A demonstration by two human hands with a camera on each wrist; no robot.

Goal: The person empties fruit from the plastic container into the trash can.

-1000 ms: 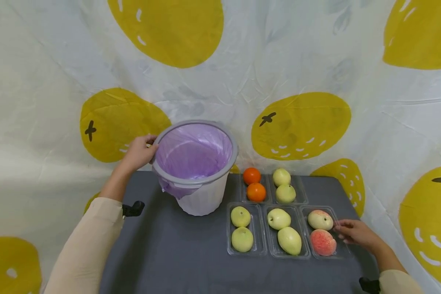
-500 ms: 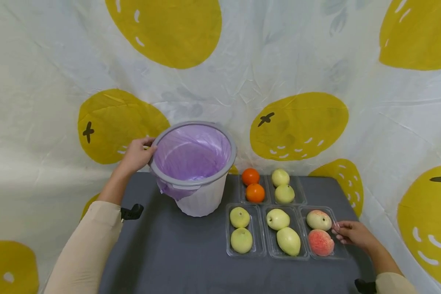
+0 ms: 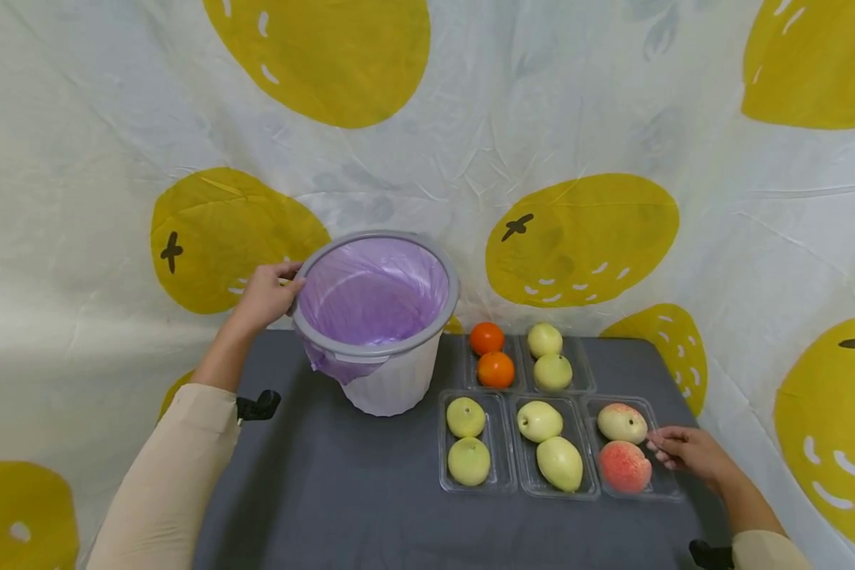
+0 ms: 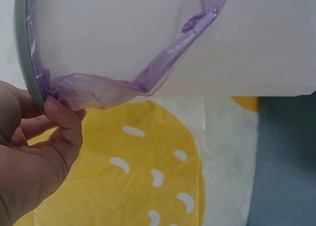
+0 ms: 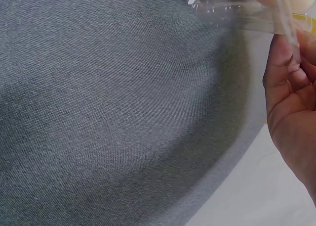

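Note:
A white bin (image 3: 392,388) with a grey rim and a purple bag (image 3: 378,293) lining it stands on the dark table. My left hand (image 3: 267,297) grips its rim at the left, thumb and fingers around the edge, as the left wrist view also shows. At the right, my right hand (image 3: 687,453) pinches the edge of a clear plastic tray (image 5: 237,18). In that tray lie a pale, red-speckled peach (image 3: 622,423) and a redder peach (image 3: 625,467). The right fingertips stay on the tray's rim, beside the fruit.
Left of the peaches are trays with yellow-green pears (image 3: 560,464) and round green fruits (image 3: 469,461). Behind stand trays of orange round fruits (image 3: 495,370) and pale green fruits (image 3: 552,372). A lemon-printed curtain (image 3: 427,158) hangs behind the table (image 3: 342,491).

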